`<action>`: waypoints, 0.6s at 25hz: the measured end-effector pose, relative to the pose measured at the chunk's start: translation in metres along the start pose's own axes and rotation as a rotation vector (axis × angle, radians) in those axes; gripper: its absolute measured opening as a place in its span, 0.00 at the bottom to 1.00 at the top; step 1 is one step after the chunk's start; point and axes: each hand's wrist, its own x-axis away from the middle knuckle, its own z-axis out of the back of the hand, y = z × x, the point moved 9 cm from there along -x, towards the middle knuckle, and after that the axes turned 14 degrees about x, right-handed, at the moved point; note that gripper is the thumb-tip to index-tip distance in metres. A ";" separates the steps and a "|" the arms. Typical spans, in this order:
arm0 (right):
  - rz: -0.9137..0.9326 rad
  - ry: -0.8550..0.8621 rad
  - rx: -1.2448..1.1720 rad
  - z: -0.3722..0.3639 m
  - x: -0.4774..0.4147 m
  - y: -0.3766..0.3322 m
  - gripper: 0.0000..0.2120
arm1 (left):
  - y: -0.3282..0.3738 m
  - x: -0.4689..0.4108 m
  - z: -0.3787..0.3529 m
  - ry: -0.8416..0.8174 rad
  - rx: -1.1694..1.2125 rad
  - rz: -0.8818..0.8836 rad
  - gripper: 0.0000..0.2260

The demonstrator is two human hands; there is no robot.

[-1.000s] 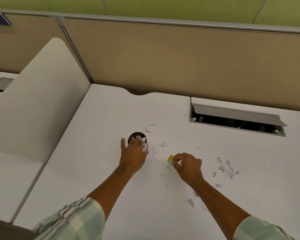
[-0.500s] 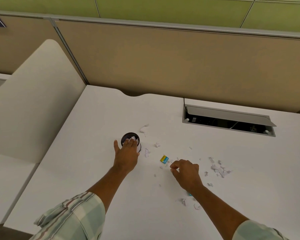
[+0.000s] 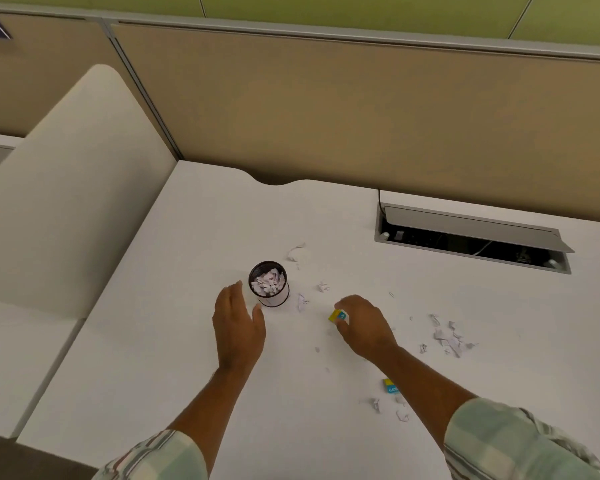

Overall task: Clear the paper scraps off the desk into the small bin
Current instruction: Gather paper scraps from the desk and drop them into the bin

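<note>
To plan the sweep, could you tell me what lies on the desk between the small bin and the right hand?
In the head view, one white paper scrap lies between bin and right hand; otherwise bare desk.

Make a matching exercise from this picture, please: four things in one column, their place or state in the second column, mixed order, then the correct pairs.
Things
1. small bin
2. left hand
3. right hand
4. cable hatch

Places or states
A. fingers pinch a yellow and blue scrap
B. open and empty, near the bin
C. lid raised, at the far right of the desk
D. upright, filled with white scraps

Pairs: 1-D, 2-B, 3-A, 4-C
</note>
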 end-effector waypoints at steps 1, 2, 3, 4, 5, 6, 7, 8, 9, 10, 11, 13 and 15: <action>0.029 -0.007 0.028 0.004 -0.014 -0.008 0.20 | -0.014 0.004 -0.008 -0.057 -0.042 0.083 0.28; 0.063 -0.021 0.076 0.006 -0.029 -0.018 0.23 | -0.027 0.009 -0.017 -0.133 -0.077 0.168 0.30; 0.099 -0.040 0.133 0.008 -0.046 -0.029 0.25 | -0.040 0.014 -0.027 -0.208 -0.106 0.239 0.32; 0.128 -0.059 0.184 0.009 -0.063 -0.039 0.28 | -0.049 0.020 -0.036 -0.275 -0.120 0.285 0.33; 0.155 -0.077 0.228 0.009 -0.080 -0.048 0.30 | -0.056 0.025 -0.046 -0.331 -0.118 0.306 0.34; 0.183 -0.085 0.266 0.009 -0.096 -0.057 0.32 | -0.060 0.028 -0.054 -0.375 -0.108 0.310 0.35; 0.215 -0.087 0.305 0.008 -0.110 -0.066 0.34 | -0.061 0.031 -0.060 -0.405 -0.098 0.302 0.36; 0.247 -0.093 0.340 0.008 -0.123 -0.073 0.35 | -0.061 0.032 -0.065 -0.427 -0.091 0.292 0.36; 0.273 -0.105 0.369 0.006 -0.134 -0.079 0.35 | -0.060 0.032 -0.069 -0.445 -0.090 0.283 0.37; 0.291 -0.124 0.395 0.004 -0.143 -0.082 0.36 | -0.060 0.032 -0.072 -0.459 -0.096 0.276 0.37; 0.303 -0.146 0.422 -0.001 -0.150 -0.083 0.36 | -0.061 0.032 -0.074 -0.467 -0.102 0.273 0.37; 0.322 -0.190 0.476 -0.012 -0.158 -0.081 0.37 | -0.062 0.034 -0.079 -0.467 -0.101 0.272 0.37; 0.337 -0.232 0.493 -0.023 -0.159 -0.078 0.37 | -0.060 0.038 -0.084 -0.467 -0.099 0.269 0.37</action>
